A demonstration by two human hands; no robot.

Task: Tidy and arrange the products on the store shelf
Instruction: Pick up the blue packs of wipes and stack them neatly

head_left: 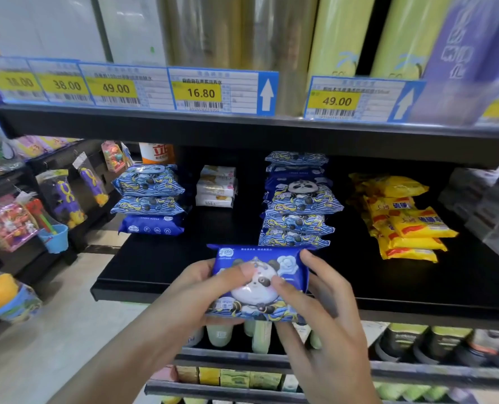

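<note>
Held just in front of the black shelf edge, above the front lip: a blue panda pack, long axis running left to right, printed face turned up toward the camera, panda upright with the white logo at the top left corner. Small writing on the pack too blurred to read.

Left hand gripping the pack's left end, thumb lying across the printed face, fingers curled beneath. Right hand gripping the right end, thumb pressed on the panda's cheek, index finger hooked over the top right corner.

Behind the pack on the shelf, directly back: a tall stack of blue packs of the same print, long axes left to right, a panda face showing partway up. Back and left of the pack: a shorter blue stack, three high. Between the two stacks, further back: small white boxes, the lowest reading roughly "MeLx". Right of the tall stack: yellow packets with red characters, piled unevenly.

Above the shelf, along the upper rail: price tags reading 38.00, 38.00, 49.00, 16.80 and 49.00, two with white up-arrows.
</note>
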